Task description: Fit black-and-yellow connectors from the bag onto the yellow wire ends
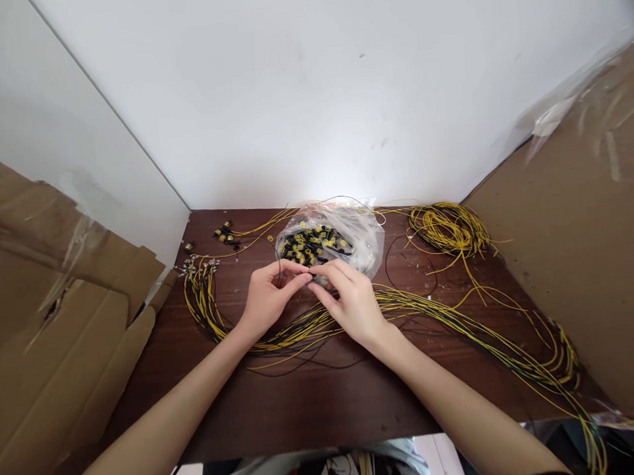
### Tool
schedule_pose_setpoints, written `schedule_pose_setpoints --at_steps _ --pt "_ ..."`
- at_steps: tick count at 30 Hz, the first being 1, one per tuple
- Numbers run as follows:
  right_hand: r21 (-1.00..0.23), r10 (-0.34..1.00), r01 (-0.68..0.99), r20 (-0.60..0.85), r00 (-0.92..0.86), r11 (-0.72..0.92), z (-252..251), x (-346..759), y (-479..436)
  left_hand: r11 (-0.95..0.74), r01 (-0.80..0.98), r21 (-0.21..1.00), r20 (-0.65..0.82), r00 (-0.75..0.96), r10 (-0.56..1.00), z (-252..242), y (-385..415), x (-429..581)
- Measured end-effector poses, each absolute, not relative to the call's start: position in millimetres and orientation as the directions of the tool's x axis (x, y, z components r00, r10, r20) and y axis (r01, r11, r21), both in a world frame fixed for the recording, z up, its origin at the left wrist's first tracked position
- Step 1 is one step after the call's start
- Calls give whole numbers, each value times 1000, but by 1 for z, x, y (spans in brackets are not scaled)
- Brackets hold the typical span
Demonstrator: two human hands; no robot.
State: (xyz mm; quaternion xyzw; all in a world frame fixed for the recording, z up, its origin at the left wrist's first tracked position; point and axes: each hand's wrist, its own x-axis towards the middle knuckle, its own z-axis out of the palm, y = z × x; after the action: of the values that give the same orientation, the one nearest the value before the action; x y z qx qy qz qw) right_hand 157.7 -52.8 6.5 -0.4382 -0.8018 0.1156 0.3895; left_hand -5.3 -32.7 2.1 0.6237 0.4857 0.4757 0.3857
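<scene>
My left hand [267, 294] and my right hand [350, 298] meet over the middle of the table, fingertips pinched together. Between them is a small dark piece [310, 272], mostly covered by the fingers, so its kind does not show. A thin black wire curves up beside my left fingers. Just beyond the hands, a clear plastic bag [367, 238] lies open with many small black-and-yellow caps [309, 243] in it. Beneath my wrists runs a long bundle of yellow and black wires [432, 307].
A coil of yellow and black wires [447, 229] lies at the back right. Several loose caps [226, 234] sit at the back left, near metal-tipped wire ends [199, 265]. Cardboard sheets [49, 308] flank the brown table [305, 415], and a white wall [309, 89] stands behind.
</scene>
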Motion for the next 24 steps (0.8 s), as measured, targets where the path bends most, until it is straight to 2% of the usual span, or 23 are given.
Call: schedule_pose_setpoints --at_steps 12,19,24 --pt "-364 746 743 610 -266 562 9 159 -55 -250 214 944 230 116 966 -1 -32 -5" --pt "-341 722 740 636 -272 580 7 163 -53 -265 208 942 243 126 962 0 -31 -5" --pt "-389 750 731 613 -249 561 9 166 -52 -265 215 940 244 119 962 -3 -30 -6"
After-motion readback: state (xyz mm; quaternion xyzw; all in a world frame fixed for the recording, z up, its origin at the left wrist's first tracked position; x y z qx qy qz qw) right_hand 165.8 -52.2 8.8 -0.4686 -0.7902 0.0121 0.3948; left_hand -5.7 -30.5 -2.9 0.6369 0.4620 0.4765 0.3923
